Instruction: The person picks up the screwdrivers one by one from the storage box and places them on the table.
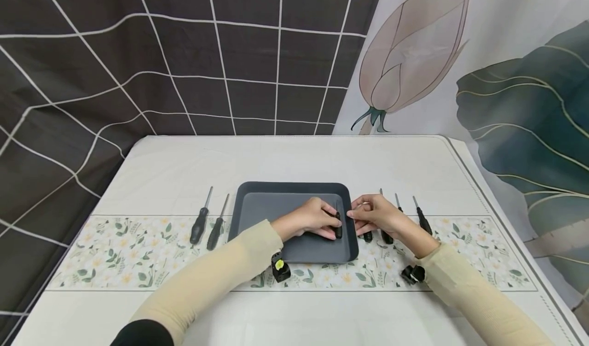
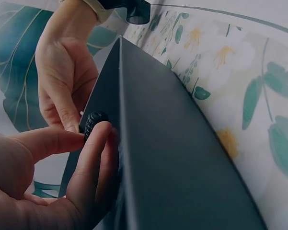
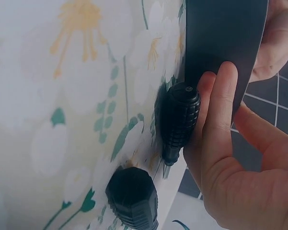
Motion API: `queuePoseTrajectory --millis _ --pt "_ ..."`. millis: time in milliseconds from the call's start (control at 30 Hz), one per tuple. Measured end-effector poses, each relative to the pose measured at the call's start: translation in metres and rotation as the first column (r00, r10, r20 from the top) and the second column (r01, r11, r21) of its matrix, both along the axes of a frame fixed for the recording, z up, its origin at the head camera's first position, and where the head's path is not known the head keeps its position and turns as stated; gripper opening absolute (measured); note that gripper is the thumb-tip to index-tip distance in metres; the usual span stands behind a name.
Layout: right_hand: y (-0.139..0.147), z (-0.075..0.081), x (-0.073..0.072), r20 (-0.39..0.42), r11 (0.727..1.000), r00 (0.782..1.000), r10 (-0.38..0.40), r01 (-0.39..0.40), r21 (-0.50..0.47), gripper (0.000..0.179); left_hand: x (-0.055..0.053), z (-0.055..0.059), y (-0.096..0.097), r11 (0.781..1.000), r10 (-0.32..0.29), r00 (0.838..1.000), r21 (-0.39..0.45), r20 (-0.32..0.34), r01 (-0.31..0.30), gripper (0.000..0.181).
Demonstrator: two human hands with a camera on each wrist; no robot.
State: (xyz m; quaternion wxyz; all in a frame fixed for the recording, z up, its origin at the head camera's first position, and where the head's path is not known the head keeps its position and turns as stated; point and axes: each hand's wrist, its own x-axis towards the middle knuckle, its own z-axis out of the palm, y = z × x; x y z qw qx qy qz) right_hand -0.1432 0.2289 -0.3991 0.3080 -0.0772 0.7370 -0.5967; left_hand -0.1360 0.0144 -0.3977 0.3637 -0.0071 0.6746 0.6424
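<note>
My left hand (image 1: 317,217) reaches into a dark grey rectangular tray (image 1: 271,199). Between its thumb and fingers it pinches a small screwdriver (image 1: 338,229) with a black ribbed handle, near the tray's right wall. The screwdriver's thin shaft points toward the far side. In the left wrist view the end of the black handle (image 2: 97,118) shows between the fingertips. At the right rim, my right hand (image 1: 375,214) pinches the tray wall, thumb at the edge and fingers along the outside. Close beside those fingers lies another black-handled screwdriver (image 3: 179,115), its shaft mostly hidden.
Two screwdrivers, one larger (image 1: 199,226) and one slimmer (image 1: 214,233), lie left of the tray. Several more lie to the right, including an outer one (image 1: 424,222); my right hand and wrist partly cover the others. A floral strip (image 1: 138,254) crosses the white table.
</note>
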Motion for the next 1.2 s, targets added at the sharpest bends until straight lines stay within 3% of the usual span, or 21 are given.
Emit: queuePoseTrajectory --millis 400,933,1200 --pt "-0.001 0.002 0.001 0.006 1.000 1.000 -0.007 0.007 -0.006 0.031 -0.002 0.005 -0.017 1.000 -0.024 0.999 0.015 -0.031 0.024 0.040" --pt "0.000 0.002 0.000 0.014 1.000 1.000 -0.017 0.017 -0.013 0.028 -0.003 0.021 -0.071 1.000 -0.014 0.996 0.010 -0.083 0.015 0.044" --pt "0.000 0.003 0.000 0.015 1.000 1.000 -0.015 0.015 -0.005 0.032 -0.004 0.029 -0.101 0.999 0.036 0.994 0.007 -0.106 -0.036 0.047"
